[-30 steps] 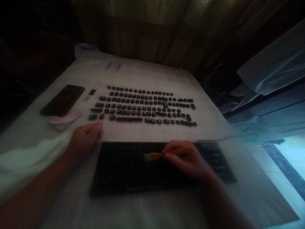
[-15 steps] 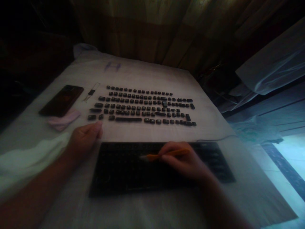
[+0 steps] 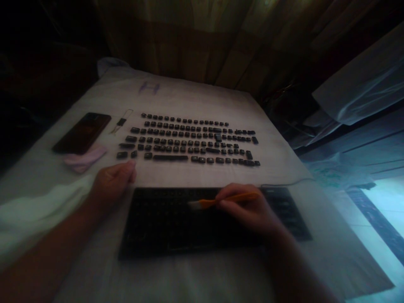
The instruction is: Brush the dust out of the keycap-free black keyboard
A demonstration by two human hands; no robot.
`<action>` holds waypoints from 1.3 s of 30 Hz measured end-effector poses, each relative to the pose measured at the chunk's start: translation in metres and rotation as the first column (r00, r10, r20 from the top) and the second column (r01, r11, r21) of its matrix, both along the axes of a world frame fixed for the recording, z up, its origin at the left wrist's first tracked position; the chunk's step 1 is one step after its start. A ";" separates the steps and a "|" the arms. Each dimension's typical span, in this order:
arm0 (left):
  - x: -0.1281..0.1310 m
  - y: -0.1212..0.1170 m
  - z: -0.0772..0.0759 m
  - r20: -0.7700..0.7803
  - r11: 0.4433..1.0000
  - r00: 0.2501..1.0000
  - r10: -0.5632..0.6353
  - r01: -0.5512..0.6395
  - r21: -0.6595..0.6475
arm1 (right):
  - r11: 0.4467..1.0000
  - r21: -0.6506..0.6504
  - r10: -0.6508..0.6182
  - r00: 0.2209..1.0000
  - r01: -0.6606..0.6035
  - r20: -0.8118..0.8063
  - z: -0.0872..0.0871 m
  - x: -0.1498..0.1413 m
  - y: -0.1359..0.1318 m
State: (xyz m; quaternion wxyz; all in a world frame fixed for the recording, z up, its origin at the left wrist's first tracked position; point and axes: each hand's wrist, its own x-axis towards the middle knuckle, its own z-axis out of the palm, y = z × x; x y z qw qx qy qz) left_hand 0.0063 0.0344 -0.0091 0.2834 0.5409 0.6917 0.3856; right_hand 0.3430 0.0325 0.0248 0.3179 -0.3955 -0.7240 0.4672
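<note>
A black keyboard [image 3: 189, 235] with its keycaps off lies on the white cloth before me. My right hand [image 3: 243, 206] is closed around the orange handle of a small brush [image 3: 206, 203]. Pale bristles point left over the upper middle of the keyboard. My left hand [image 3: 115, 181] rests on the cloth by the keyboard's upper left corner, its fingers curled in; whether anything is inside them is hidden. Just beyond it, the loose black keycaps are laid out in rows, with the long space bar [image 3: 170, 158] in the nearest row.
A dark phone [image 3: 82, 132] lies at the left, partly over a pink cloth [image 3: 85, 158]. Beside it is a wire keycap puller [image 3: 122, 122]. A white cloth [image 3: 44, 206] is bunched near my left forearm. The keyboard's cable [image 3: 287, 184] runs off to the right.
My right hand has shifted slightly to the right with the brush, and the bristles have moved right over the keyboard. My left hand and the keycaps stay in place.
</note>
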 end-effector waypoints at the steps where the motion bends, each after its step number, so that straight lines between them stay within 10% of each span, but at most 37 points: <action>1: 0.000 0.000 0.000 -0.003 1.000 1.000 0.003 -0.003 -0.001 | 1.000 0.002 -0.006 1.000 0.006 0.007 -0.001 0.000 0.000; 39: -0.001 0.000 -0.003 -0.021 0.999 1.000 -0.009 0.010 0.034 | 0.999 0.042 0.014 1.000 -0.013 -0.021 -0.002 -0.002 -0.001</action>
